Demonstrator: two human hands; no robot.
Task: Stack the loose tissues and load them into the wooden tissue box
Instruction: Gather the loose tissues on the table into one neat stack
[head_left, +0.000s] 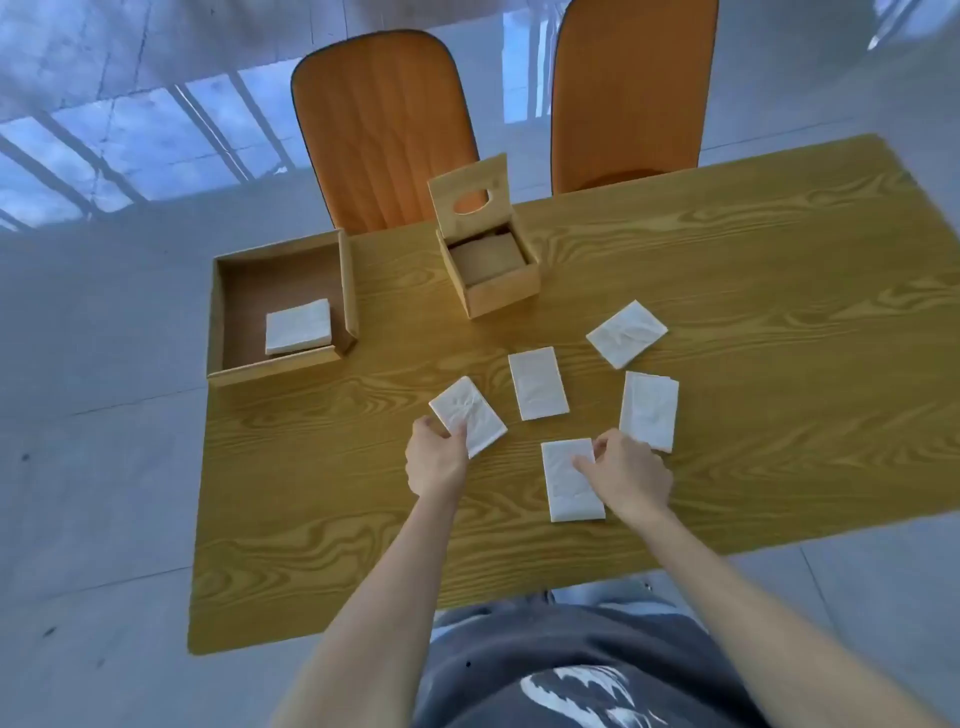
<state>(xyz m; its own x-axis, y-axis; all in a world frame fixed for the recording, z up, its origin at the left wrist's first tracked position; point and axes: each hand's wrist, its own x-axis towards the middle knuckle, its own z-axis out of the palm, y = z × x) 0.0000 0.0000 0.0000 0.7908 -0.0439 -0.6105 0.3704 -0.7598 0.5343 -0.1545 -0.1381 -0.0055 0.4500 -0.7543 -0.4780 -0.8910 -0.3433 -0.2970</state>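
Several folded white tissues lie loose on the wooden table (753, 291). My left hand (436, 460) grips the near corner of the left tissue (470, 413). My right hand (626, 475) pinches the right edge of the nearest tissue (569, 483). Three more lie apart from my hands: a middle tissue (537, 383), a right tissue (649, 410) and a far right tissue (627, 334). The wooden tissue box (498, 291) stands behind them with its lid (470, 200) tipped up; its inside looks bare.
A shallow wooden tray (234, 317) at the table's left end holds a small pile of white tissues (298, 326). Two orange chairs (384, 130) stand beyond the far edge. The table's near edge runs just in front of my body.
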